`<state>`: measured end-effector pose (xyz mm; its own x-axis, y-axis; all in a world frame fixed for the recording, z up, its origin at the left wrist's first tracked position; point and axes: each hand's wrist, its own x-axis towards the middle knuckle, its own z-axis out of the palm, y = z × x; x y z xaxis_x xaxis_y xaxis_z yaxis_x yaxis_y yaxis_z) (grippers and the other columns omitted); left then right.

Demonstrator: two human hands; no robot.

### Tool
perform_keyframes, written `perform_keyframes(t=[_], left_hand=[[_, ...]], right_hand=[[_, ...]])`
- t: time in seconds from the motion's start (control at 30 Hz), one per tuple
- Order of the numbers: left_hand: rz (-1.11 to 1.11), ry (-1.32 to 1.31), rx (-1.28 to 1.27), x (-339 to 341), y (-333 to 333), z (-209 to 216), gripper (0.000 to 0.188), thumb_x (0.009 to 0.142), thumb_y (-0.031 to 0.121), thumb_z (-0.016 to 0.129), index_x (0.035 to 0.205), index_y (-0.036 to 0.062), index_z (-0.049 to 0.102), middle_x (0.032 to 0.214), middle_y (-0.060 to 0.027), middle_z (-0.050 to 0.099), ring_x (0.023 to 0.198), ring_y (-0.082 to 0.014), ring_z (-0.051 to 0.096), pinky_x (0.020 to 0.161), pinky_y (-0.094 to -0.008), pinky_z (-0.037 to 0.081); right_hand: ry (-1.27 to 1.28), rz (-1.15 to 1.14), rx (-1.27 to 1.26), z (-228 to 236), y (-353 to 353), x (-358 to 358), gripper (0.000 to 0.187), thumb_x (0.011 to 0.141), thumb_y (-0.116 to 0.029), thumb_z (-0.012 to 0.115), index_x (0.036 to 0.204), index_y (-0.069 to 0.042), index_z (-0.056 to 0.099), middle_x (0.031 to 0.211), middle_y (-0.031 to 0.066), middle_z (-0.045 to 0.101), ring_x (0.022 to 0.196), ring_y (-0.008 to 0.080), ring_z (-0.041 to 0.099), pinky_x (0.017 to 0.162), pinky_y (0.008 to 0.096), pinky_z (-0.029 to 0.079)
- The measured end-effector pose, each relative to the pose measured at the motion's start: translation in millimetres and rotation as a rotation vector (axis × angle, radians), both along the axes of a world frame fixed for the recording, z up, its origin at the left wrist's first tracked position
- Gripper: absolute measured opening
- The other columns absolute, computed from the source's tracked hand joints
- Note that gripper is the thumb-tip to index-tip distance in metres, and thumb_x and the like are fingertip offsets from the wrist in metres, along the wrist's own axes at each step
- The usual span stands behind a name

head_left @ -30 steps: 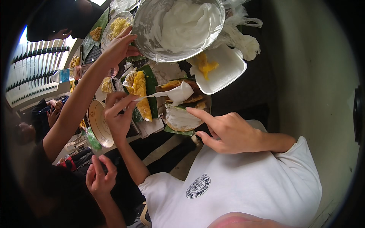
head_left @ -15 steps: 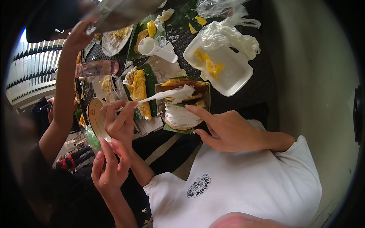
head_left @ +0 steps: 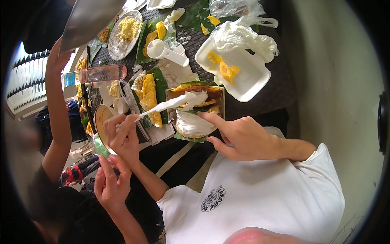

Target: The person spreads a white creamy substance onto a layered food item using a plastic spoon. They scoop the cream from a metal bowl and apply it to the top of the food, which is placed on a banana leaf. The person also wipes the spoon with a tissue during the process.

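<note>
Left hand (head_left: 123,136): my pinch, long white cream-coated spoon (head_left: 168,104).
Spoon: likely light, slick; hold handle end.
Right hand (head_left: 248,139): fingers parted.

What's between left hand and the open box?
Head view: a cream-coated white spoon spans from left hand to open box, crossing in front of yellow food on a green leaf.

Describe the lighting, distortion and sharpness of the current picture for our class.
Head view, left: slatted window bright, bent by the fisheye; head view, rim: black vignette; head view, lower left: a co-worker's black clothing sunk in shadow; head view, centre: right hand reasonably sharp.
</note>
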<state>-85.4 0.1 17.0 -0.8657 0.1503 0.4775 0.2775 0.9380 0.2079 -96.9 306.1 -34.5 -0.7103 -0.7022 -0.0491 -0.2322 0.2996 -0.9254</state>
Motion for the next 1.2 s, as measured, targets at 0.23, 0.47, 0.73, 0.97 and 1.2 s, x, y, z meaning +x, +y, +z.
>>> perform_keyframes(t=[0.23,0.47,0.73,0.97,1.2], left_hand=[[-0.079,-0.152,0.051,-20,13,-21,0.022,0.071,-0.006,0.075,0.092,0.0022,0.074,0.085,-0.0063,0.061,0.079,-0.0189,0.055,0.068,-0.0286,0.044],[-0.025,-0.142,0.110,-20,6,-18,0.026,0.067,-0.002,0.077,0.090,0.0074,0.075,0.082,-0.0048,0.060,0.076,-0.0204,0.055,0.069,-0.0320,0.044],[-0.033,-0.159,0.038,-26,18,-20,0.026,0.068,-0.002,0.077,0.092,0.0081,0.075,0.083,-0.0052,0.060,0.076,-0.0211,0.054,0.069,-0.0325,0.044],[0.042,-0.203,0.052,-28,5,0,0.023,0.069,-0.004,0.075,0.091,0.0035,0.074,0.082,-0.0052,0.060,0.075,-0.0195,0.054,0.068,-0.0309,0.044],[-0.054,-0.339,0.172,-39,11,-8,0.021,0.070,-0.004,0.075,0.090,0.0024,0.074,0.078,-0.0050,0.060,0.074,-0.0186,0.055,0.068,-0.0303,0.044]], right_hand=[[0.017,-0.004,-0.005,-1,-2,2,0.057,0.088,-0.017,0.061,0.135,0.008,0.042,0.055,0.0148,0.059,0.048,0.0313,0.061,0.048,0.0399,0.050],[0.019,0.000,-0.001,0,0,-1,0.057,0.087,-0.017,0.061,0.136,0.007,0.042,0.055,0.0146,0.059,0.048,0.0316,0.061,0.048,0.0400,0.050],[0.013,0.003,-0.013,0,-2,2,0.058,0.087,-0.018,0.061,0.136,0.007,0.042,0.054,0.0151,0.058,0.048,0.0326,0.061,0.048,0.0410,0.050],[0.004,-0.007,0.006,0,-1,-1,0.056,0.088,-0.018,0.060,0.136,0.005,0.042,0.054,0.0152,0.058,0.048,0.0332,0.061,0.049,0.0417,0.050],[-0.001,-0.007,0.001,-2,-5,1,0.054,0.088,-0.018,0.060,0.134,0.005,0.044,0.055,0.0163,0.059,0.049,0.0337,0.062,0.049,0.0417,0.051]])
